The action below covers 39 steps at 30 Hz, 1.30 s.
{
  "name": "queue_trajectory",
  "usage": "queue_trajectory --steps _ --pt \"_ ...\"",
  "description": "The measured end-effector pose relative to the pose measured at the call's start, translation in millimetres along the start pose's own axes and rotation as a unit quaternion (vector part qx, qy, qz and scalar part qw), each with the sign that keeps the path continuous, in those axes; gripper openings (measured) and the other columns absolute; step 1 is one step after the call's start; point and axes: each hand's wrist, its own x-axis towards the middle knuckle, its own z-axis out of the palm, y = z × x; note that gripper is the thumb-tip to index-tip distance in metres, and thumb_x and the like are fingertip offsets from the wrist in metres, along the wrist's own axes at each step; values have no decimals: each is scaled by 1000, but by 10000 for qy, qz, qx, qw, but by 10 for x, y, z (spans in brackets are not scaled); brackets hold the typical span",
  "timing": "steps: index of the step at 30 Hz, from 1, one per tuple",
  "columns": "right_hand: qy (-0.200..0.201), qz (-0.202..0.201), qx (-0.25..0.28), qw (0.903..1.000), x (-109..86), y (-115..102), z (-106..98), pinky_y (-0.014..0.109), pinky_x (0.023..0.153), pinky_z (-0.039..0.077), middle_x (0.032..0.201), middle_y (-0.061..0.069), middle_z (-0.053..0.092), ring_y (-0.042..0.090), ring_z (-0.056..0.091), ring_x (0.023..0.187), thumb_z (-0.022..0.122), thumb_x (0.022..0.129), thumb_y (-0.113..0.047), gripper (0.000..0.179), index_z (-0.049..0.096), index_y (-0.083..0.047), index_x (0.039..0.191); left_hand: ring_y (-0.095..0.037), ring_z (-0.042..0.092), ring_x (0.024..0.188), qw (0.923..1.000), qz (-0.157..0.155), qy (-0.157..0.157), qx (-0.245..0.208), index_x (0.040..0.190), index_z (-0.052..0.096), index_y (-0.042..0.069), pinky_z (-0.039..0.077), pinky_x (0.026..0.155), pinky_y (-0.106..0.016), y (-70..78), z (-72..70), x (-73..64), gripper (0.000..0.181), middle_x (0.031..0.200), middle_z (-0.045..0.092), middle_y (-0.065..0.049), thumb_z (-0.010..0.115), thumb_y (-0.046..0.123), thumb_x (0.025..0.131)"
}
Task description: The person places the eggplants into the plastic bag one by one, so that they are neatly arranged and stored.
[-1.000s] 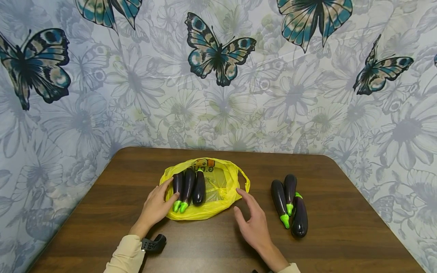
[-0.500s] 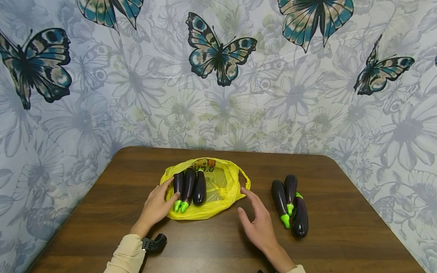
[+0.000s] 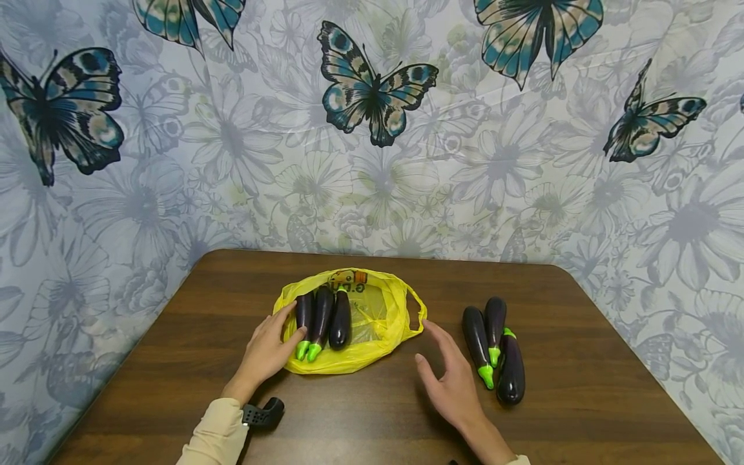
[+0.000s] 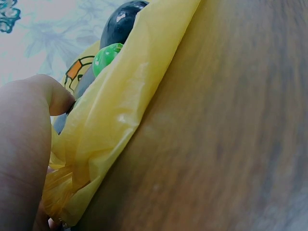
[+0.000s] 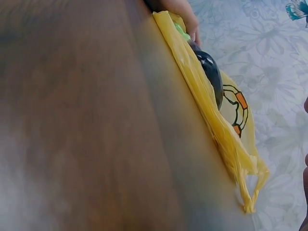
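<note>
A yellow plastic bag (image 3: 360,361) lies on the table with its mouth spread wide. Three dark purple eggplants with green caps, one being the middle eggplant (image 3: 321,320), lie at its left side. My left hand (image 3: 264,352) holds the bag's left rim, thumb inside against the leftmost eggplant (image 3: 303,316). Seen from the left wrist, the thumb (image 4: 60,98) overlaps the rim, with bunched plastic below it. My right hand (image 3: 453,384) has thumb and index spread apart, index fingertip right at the bag's right handle (image 3: 421,316). That handle hangs as a loop in the right wrist view.
Three more eggplants lie together on the brown table (image 3: 569,361) at the right, including the nearest eggplant (image 3: 511,373). A black band (image 3: 263,414) is on the left wrist. Behind the table's far edge rises a butterfly-patterned backdrop (image 3: 383,194).
My right hand has slid to the right, away from the bag's mouth, and more of the right handle shows. The left hand and all the eggplants keep their places.
</note>
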Motion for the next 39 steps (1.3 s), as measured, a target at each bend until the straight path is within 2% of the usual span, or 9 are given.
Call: queue_trajectory --steps 7,21,25,30,39 --pt "-138 104 -127 9998 9 10 -90 8 113 29 151 5 55 25 55 138 73 94 -7 59 52 -11 149 -53 27 150 10000 -21 -7 -3 161 34 13 19 119 -73 1 -4 1 69 163 39 -21 60 38 103" --pt "-213 21 -125 9997 -1 52 -199 8 114 28 152 10 54 27 53 139 73 94 -6 64 49 -12 152 -53 27 150 10000 -30 -29 6 162 33 12 18 119 -73 -11 -5 -3 70 163 38 -21 60 39 103" --pt "-221 2 -217 9995 -6 81 -246 7 114 28 152 9 54 25 52 139 74 93 -6 67 48 -16 153 -53 26 151 10000 -44 -42 -13 162 33 13 18 119 -74 -6 -3 -2 70 164 37 -20 60 39 103" --pt "-148 -84 -308 9994 -8 118 -296 7 114 26 151 11 54 26 51 140 75 91 -4 70 48 -16 154 -53 26 151 10000 -61 -42 -26 162 33 13 18 119 -74 -2 0 -1 70 164 37 -19 60 39 103" --pt "-247 -193 -483 9983 8 155 -370 7 114 26 154 10 53 24 49 142 77 90 -5 74 45 -16 156 -53 26 151 10000 -66 -27 -33 162 33 14 18 118 -75 -4 -4 -4 70 164 38 -19 60 39 103"
